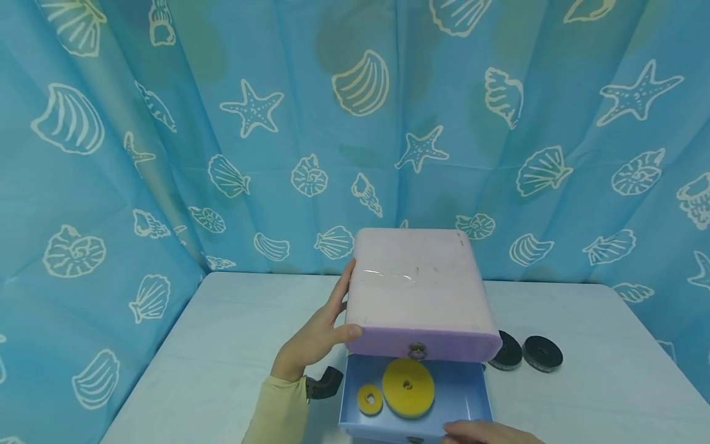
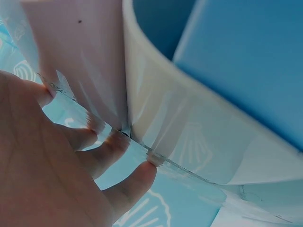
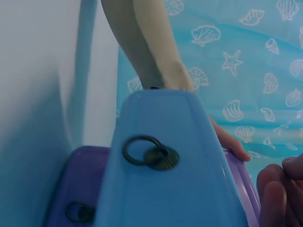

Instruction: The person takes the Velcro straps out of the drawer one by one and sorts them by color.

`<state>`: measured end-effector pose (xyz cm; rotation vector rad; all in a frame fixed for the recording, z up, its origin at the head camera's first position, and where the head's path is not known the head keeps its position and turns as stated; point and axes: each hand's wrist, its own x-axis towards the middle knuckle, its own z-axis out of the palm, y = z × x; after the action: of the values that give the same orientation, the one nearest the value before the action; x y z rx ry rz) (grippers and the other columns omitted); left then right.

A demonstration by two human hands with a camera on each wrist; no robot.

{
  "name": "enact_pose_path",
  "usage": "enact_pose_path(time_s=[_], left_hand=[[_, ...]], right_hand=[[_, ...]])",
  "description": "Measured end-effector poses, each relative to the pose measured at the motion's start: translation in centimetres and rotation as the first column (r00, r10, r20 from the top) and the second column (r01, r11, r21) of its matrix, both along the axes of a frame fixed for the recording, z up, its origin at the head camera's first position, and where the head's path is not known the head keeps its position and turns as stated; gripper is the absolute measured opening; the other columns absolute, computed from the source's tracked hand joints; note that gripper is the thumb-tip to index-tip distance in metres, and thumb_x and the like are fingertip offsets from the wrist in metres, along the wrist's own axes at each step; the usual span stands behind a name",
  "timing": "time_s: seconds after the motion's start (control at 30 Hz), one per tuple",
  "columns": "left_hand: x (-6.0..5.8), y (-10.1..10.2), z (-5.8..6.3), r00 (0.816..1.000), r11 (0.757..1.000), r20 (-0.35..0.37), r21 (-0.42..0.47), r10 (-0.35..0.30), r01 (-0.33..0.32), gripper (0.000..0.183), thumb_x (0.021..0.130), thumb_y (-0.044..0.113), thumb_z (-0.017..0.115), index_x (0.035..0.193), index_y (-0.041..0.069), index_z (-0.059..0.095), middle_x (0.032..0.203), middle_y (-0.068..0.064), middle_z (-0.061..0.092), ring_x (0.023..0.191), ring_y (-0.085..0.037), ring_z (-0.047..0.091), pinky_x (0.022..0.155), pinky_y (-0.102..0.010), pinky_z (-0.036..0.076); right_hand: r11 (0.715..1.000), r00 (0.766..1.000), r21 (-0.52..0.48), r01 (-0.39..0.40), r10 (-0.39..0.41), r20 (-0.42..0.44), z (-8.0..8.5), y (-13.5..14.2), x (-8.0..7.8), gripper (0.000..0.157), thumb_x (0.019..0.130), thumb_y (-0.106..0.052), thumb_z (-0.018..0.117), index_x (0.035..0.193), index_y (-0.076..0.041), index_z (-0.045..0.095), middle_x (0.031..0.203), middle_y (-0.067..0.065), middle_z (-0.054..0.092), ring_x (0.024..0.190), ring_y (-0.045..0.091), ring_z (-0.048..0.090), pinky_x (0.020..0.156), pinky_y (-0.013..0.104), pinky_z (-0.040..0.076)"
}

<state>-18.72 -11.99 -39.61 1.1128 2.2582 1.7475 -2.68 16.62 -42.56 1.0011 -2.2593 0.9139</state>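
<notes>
A small drawer chest [image 1: 416, 280] with a pale pink top stands on the table. Its blue drawer [image 1: 455, 394] is pulled out, holding a large yellow disc [image 1: 408, 388] and a small yellow disc [image 1: 369, 399], both with centre holes. My left hand [image 1: 313, 338] rests on the chest's left side, thumb at the top front edge; in the left wrist view its spread fingertips [image 2: 147, 171] touch the clear-filmed side. Close over the blue drawer's front right rim is my right hand [image 1: 488, 433], fingers loosely bent, with nothing seen in them.
Two black discs [image 1: 542, 354] lie right of the chest, one partly hidden behind it. A purple drawer [image 3: 83, 189] with a ring pull sits below the blue one. Behind the table hangs a blue shell-print curtain [image 1: 310, 123].
</notes>
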Motion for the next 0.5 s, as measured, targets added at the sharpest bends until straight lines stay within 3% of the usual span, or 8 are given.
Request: enact_pose_path(time_s=[0.03,0.1,0.13,0.17,0.3,0.4,0.5], left_hand=[[0.0,0.0,0.0,1.0,1.0,-0.002,0.0,0.0,0.0,0.099,0.092,0.066,0.053,0.162,0.03,-0.007,0.169,0.003,-0.003,0.153,-0.024,0.009,0.115,-0.06,0.024],[0.0,0.0,0.0,1.0,1.0,-0.007,0.0,-0.001,0.001,0.099,0.092,0.067,0.053,0.162,0.029,-0.007,0.169,0.003,-0.003,0.153,-0.024,0.009,0.115,-0.061,0.025],[0.0,0.0,0.0,1.0,1.0,-0.007,0.0,0.0,0.0,0.099,0.092,0.067,0.053,0.162,0.029,-0.007,0.169,0.003,-0.003,0.153,-0.024,0.009,0.115,-0.061,0.025],[0.0,0.0,0.0,1.0,1.0,-0.007,0.001,0.0,0.0,0.099,0.092,0.067,0.053,0.162,0.029,-0.007,0.169,0.003,-0.003,0.153,-0.024,0.009,0.115,-0.061,0.025],[-0.1,0.0,-0.1,1.0,1.0,-0.006,0.002,-0.004,0.004,0.099,0.092,0.067,0.052,0.162,0.029,-0.007,0.169,0.003,-0.003,0.153,-0.024,0.008,0.115,-0.06,0.024],[-0.1,0.0,-0.1,1.0,1.0,-0.009,0.002,-0.006,0.006,0.1,0.092,0.067,0.052,0.162,0.028,-0.008,0.169,0.003,-0.004,0.154,-0.024,0.008,0.115,-0.061,0.024],[0.0,-0.1,-0.1,1.0,1.0,-0.012,0.001,-0.003,0.003,0.1,0.092,0.068,0.052,0.162,0.028,-0.008,0.169,0.002,-0.004,0.153,-0.025,0.009,0.115,-0.061,0.024]], right_hand=[[0.994,0.991,-0.025,0.108,-0.106,0.077,0.4,-0.4,0.2,0.028,0.082,-0.016,0.085,0.107,-0.014,0.074,0.097,-0.015,0.071,0.082,0.0,0.065,0.079,0.007,0.047],[0.95,0.935,-0.042,0.309,-0.295,0.197,1.4,-1.4,0.4,0.025,0.075,-0.01,0.088,0.097,-0.018,0.077,0.086,-0.024,0.067,0.073,-0.005,0.062,0.07,0.008,0.048],[0.92,0.898,-0.048,0.388,-0.366,0.243,1.9,-2.0,0.4,0.026,0.073,-0.007,0.089,0.09,-0.022,0.077,0.082,-0.027,0.065,0.069,-0.006,0.061,0.066,0.01,0.049],[0.909,0.888,-0.08,0.41,-0.378,0.26,2.2,-2.4,0.2,0.029,0.071,-0.004,0.09,0.089,-0.023,0.077,0.081,-0.026,0.066,0.069,-0.005,0.062,0.066,0.013,0.051],[0.935,0.922,-0.155,0.319,-0.268,0.279,3.0,-2.6,-0.9,0.034,0.072,0.001,0.088,0.095,-0.021,0.075,0.086,-0.017,0.07,0.071,-0.001,0.065,0.065,0.02,0.055],[0.963,0.942,-0.127,0.237,-0.196,0.273,3.0,-2.2,-1.9,0.031,0.076,-0.005,0.087,0.099,-0.02,0.074,0.091,-0.015,0.072,0.076,0.0,0.066,0.066,0.023,0.056],[0.987,0.927,-0.033,0.155,-0.134,0.35,3.1,-1.6,-2.8,0.024,0.084,-0.019,0.083,0.106,-0.02,0.073,0.098,-0.013,0.072,0.084,0.002,0.067,0.072,0.026,0.057]])
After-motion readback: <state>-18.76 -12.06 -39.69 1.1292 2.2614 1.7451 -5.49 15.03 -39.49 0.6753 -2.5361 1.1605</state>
